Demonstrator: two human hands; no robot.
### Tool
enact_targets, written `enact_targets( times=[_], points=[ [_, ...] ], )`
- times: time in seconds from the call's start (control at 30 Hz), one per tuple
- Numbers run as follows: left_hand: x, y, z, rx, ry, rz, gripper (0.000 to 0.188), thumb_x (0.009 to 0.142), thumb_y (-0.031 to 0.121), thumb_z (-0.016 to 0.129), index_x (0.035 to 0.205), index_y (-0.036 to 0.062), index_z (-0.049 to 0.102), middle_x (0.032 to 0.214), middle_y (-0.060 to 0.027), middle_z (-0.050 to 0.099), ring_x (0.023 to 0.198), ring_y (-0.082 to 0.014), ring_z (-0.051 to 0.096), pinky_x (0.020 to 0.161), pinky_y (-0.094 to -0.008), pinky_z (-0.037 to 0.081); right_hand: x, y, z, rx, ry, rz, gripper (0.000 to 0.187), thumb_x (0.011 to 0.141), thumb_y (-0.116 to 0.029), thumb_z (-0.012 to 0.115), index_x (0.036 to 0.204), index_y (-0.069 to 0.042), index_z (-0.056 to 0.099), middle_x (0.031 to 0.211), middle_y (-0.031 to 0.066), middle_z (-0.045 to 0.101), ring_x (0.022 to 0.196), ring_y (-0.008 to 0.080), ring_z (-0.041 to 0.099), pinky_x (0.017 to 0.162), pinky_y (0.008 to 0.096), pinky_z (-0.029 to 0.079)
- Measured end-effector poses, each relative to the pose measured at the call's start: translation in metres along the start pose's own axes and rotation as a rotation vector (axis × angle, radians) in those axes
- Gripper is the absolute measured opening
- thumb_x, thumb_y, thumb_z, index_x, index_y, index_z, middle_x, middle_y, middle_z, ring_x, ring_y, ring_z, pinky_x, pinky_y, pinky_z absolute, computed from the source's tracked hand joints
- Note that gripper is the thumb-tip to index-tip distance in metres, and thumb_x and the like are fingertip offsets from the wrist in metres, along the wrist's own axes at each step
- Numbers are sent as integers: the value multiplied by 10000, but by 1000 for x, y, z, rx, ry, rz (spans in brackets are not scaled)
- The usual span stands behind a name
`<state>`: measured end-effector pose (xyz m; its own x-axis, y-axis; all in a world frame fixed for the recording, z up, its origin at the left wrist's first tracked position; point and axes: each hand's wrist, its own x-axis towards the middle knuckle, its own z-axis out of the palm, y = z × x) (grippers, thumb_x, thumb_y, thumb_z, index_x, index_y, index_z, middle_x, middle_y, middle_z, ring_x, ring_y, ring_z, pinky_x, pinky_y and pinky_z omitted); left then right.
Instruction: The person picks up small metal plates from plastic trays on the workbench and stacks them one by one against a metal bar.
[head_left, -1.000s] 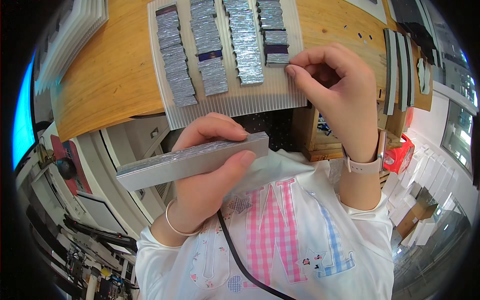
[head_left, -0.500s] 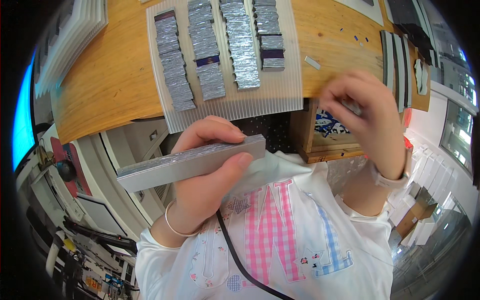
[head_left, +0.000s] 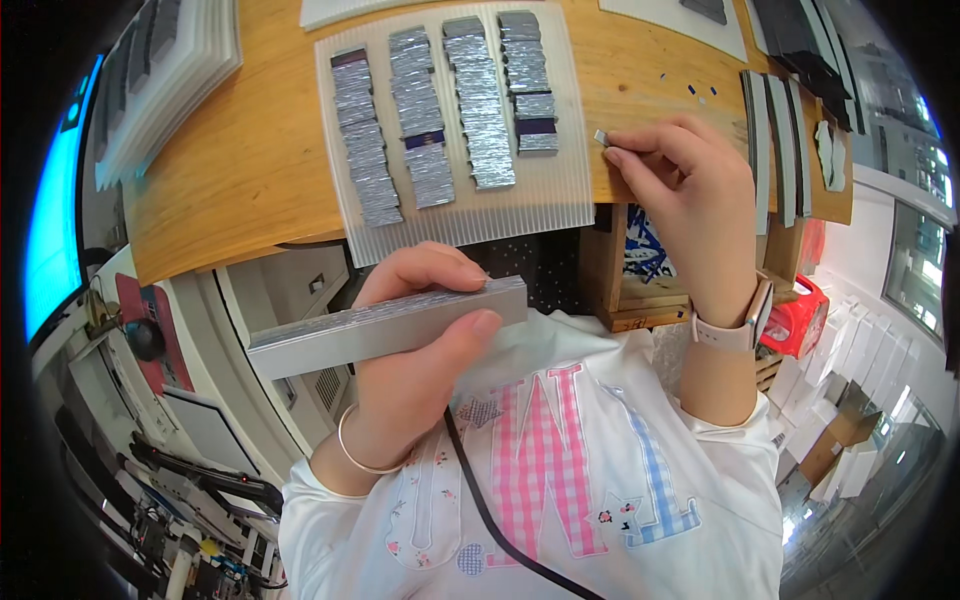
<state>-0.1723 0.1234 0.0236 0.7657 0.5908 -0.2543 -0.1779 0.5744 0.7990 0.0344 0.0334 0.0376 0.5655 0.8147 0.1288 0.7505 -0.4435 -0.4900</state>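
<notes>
My left hand [head_left: 425, 350] is closed around a long silvery stack of thin flat strips [head_left: 385, 332], holding it level in front of my chest. The stack's near side is smooth and pale grey, and its upper edge shows fine layers. At the table's right part, my right hand [head_left: 685, 175] pinches a small flat silvery piece [head_left: 601, 138] between thumb and forefinger; most of it is hidden by the fingertips. Between and beyond my hands, a translucent ribbed plastic sheet [head_left: 480, 228] carries several rows of shiny silver pieces [head_left: 480, 110], a few with dark purple bands.
Ribbed sheets [head_left: 190, 90] are piled at the far left of the wooden table [head_left: 240, 170]. Long grey strips [head_left: 778, 150] lie at the right. Under the table edge is an open wooden drawer [head_left: 640, 300] with blue and white bits. A red plastic stool [head_left: 800, 315] stands beyond my right wrist.
My right hand has moved left and up to the table and now pinches the small piece that lay there. My left hand still holds the stack, nearly unmoved.
</notes>
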Motion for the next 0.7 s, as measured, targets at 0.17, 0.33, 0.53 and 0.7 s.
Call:
enact_targets(
  times=[0.17, 0.33, 0.53, 0.7],
  points=[
    [-4, 2, -1, 9, 18, 19, 256, 705, -62, 631, 922, 14, 517, 934, -79, 519, 825, -130, 519, 736, -243, 431, 4, -3, -4, 147, -82, 99, 86, 710, -87, 646, 764, -23, 622, 699, 76, 561, 606, 202, 553, 566, 301, 443],
    [-4, 0, -5, -30, 50, 28, 257, 700, -71, 627, 918, 10, 518, 934, -82, 519, 833, -134, 514, 745, -244, 425, 9, 1, -1, 182, -146, 44, 69, 718, -48, 629, 760, -7, 595, 701, 60, 547, 577, 146, 525, 542, 254, 424],
    [-6, 6, -4, -34, 49, 34, 250, 704, -69, 620, 919, 8, 518, 942, -84, 514, 841, -136, 511, 764, -247, 412, 11, -26, 1, 183, -153, -83, 60, 722, -56, 640, 757, -36, 596, 682, 42, 515, 561, 131, 496, 519, 239, 398],
    [-8, 7, -6, -49, 63, 35, 246, 705, -74, 610, 918, 7, 517, 940, -83, 512, 847, -136, 508, 770, -245, 406, 11, -32, 12, 108, -91, -171, 77, 695, -74, 659, 733, -57, 594, 663, 45, 520, 568, 167, 514, 518, 277, 411]
  ],
)
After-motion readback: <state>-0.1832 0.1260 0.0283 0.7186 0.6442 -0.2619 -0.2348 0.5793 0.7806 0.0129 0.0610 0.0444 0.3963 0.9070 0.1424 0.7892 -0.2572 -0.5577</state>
